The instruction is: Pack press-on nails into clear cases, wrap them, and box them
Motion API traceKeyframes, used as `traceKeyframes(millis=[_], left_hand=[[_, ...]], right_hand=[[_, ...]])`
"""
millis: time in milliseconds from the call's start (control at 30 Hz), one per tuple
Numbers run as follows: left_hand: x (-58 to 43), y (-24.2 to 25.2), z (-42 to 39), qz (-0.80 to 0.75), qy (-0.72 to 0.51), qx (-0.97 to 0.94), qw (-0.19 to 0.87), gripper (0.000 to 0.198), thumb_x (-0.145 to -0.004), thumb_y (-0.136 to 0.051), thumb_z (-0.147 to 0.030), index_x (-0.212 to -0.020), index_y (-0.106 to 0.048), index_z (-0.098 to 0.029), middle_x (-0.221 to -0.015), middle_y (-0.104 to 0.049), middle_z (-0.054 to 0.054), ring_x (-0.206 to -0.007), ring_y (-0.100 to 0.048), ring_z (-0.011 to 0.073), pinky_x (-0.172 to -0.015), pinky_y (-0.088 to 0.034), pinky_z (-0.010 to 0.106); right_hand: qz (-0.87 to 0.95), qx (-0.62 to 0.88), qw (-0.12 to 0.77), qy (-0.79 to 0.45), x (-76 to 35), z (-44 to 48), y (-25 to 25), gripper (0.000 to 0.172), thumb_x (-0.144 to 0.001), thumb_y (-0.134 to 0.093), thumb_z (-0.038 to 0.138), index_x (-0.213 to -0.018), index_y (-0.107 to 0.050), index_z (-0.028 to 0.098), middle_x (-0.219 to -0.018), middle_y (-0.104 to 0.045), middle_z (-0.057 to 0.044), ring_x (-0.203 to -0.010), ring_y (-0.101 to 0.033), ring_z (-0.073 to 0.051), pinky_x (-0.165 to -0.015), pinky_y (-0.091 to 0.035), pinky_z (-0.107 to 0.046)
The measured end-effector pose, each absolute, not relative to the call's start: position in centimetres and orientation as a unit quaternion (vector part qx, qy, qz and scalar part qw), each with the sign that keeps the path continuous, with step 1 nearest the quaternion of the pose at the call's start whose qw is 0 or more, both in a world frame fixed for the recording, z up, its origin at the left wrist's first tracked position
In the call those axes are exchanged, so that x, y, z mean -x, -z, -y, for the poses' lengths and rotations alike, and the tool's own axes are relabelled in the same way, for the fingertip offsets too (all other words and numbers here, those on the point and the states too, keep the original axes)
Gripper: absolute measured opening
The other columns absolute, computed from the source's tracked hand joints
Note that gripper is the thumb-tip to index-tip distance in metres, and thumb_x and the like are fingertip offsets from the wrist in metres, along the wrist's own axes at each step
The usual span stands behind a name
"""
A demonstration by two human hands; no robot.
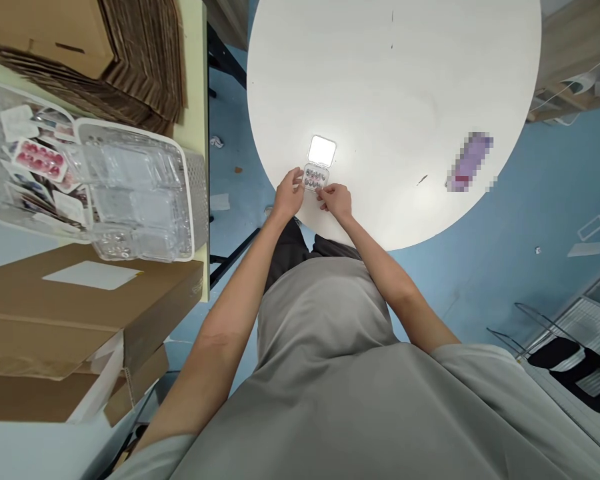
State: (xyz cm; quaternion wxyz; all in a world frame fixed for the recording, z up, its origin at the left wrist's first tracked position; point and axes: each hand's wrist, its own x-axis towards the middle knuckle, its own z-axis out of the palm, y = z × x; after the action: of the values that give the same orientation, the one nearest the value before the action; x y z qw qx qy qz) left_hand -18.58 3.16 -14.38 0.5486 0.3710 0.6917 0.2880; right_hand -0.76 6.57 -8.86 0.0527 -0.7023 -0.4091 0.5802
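Observation:
A small clear plastic case lies open on the near edge of the round white table, its lid folded back and bright. The tray half holds several small dark and reddish pieces. My left hand grips the tray's left side with curled fingers. My right hand is at the tray's near right corner, its fingers pinched together at the edge; what they pinch is too small to make out.
A blurred purple object lies on the table's right side. To the left, a white basket holds clear plastic cases and cards with red pieces, beside cardboard boxes and stacked flat cardboard. A black chair stands at lower right.

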Motion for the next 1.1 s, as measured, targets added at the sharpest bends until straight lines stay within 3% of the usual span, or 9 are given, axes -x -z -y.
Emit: traceKeyframes(millis=[100,167,300,367,533,667,833,1000,1100], left_hand=[[18.4,13.3,-3.4,-0.698,-0.298,-0.354,0.546,0.058,-0.105,-0.079,-0.053,-0.154,-0.068,-0.024,-0.164,-0.069,0.021,-0.157,-0.063,0.0361,-0.135,-0.049,0.056],[18.4,12.6,-3.9,-0.704,-0.306,-0.334,0.547,0.057,-0.103,-0.083,-0.049,-0.152,-0.070,-0.023,-0.164,-0.068,0.021,-0.159,-0.061,0.0368,-0.136,-0.047,0.055],[18.4,12.2,-5.3,-0.692,-0.332,-0.307,0.562,0.056,-0.099,-0.087,-0.039,-0.151,-0.071,-0.022,-0.164,-0.068,0.020,-0.165,-0.055,0.0373,-0.141,-0.042,0.054],[18.5,12.5,-6.1,-0.685,-0.338,-0.305,0.569,0.056,-0.098,-0.087,-0.033,-0.150,-0.072,-0.019,-0.162,-0.069,0.021,-0.164,-0.055,0.0378,-0.142,-0.040,0.054],[18.6,14.0,-7.1,-0.705,-0.309,-0.285,0.571,0.060,-0.093,-0.088,-0.032,-0.148,-0.072,-0.016,-0.153,-0.075,0.020,-0.156,-0.063,0.0393,-0.135,-0.050,0.055],[18.3,14.2,-6.4,-0.725,-0.287,-0.254,0.572,0.057,-0.088,-0.087,-0.029,-0.141,-0.075,-0.013,-0.137,-0.080,0.019,-0.139,-0.074,0.0346,-0.123,-0.060,0.053],[18.1,12.5,-5.0,-0.711,-0.282,-0.219,0.606,0.056,-0.084,-0.085,-0.022,-0.138,-0.076,-0.011,-0.117,-0.081,0.015,-0.117,-0.079,0.0331,-0.110,-0.066,0.057],[18.2,9.7,-4.1,-0.662,-0.292,-0.203,0.660,0.060,-0.088,-0.088,-0.032,-0.145,-0.074,-0.018,-0.123,-0.081,0.017,-0.115,-0.081,0.0325,-0.106,-0.067,0.056],[18.2,8.2,-3.9,-0.644,-0.294,-0.198,0.678,0.055,-0.095,-0.086,-0.047,-0.143,-0.075,-0.022,-0.129,-0.082,0.018,-0.118,-0.081,0.0316,-0.106,-0.067,0.054]], right_hand=[[0.437,0.707,0.038,-0.555,0.2,-6.7,8.7,0.037,-0.107,-0.082,0.037,-0.079,-0.062,0.024,-0.085,-0.083,-0.002,-0.061,-0.074,-0.014,-0.073,-0.065,-0.028],[0.455,0.711,0.051,-0.534,-0.3,-7.0,8.9,0.035,-0.104,-0.085,0.040,-0.081,-0.062,0.025,-0.088,-0.083,-0.004,-0.075,-0.080,-0.019,-0.084,-0.067,-0.033],[0.472,0.708,0.118,-0.511,-1.4,-8.3,10.1,0.017,-0.105,-0.079,0.037,-0.108,-0.071,0.023,-0.122,-0.083,-0.013,-0.120,-0.079,-0.029,-0.111,-0.063,-0.044],[0.471,0.703,0.137,-0.515,-1.7,-9.1,10.7,0.019,-0.108,-0.074,0.036,-0.120,-0.073,0.022,-0.129,-0.082,-0.014,-0.128,-0.076,-0.030,-0.118,-0.060,-0.048],[0.464,0.700,0.130,-0.527,-1.7,-10.2,11.0,0.013,-0.107,-0.072,0.028,-0.114,-0.078,0.019,-0.111,-0.084,-0.011,-0.115,-0.081,-0.028,-0.120,-0.060,-0.049],[0.407,0.683,0.137,-0.591,-2.0,-10.1,10.7,0.010,-0.104,-0.078,0.027,-0.106,-0.078,0.018,-0.097,-0.083,-0.007,-0.095,-0.081,-0.022,-0.110,-0.067,-0.045],[0.323,0.611,0.154,-0.706,-3.3,-9.2,9.8,0.031,-0.087,-0.095,0.026,-0.111,-0.076,0.020,-0.082,-0.078,0.002,-0.082,-0.078,-0.017,-0.093,-0.073,-0.036],[0.331,0.569,0.166,-0.735,-4.6,-8.0,8.0,0.050,-0.082,-0.098,0.034,-0.127,-0.076,0.026,-0.095,-0.081,0.002,-0.083,-0.077,-0.015,-0.088,-0.072,-0.032],[0.354,0.573,0.168,-0.720,-4.9,-7.6,6.7,0.046,-0.085,-0.093,0.037,-0.128,-0.078,0.028,-0.110,-0.084,-0.001,-0.090,-0.078,-0.017,-0.089,-0.072,-0.034]])
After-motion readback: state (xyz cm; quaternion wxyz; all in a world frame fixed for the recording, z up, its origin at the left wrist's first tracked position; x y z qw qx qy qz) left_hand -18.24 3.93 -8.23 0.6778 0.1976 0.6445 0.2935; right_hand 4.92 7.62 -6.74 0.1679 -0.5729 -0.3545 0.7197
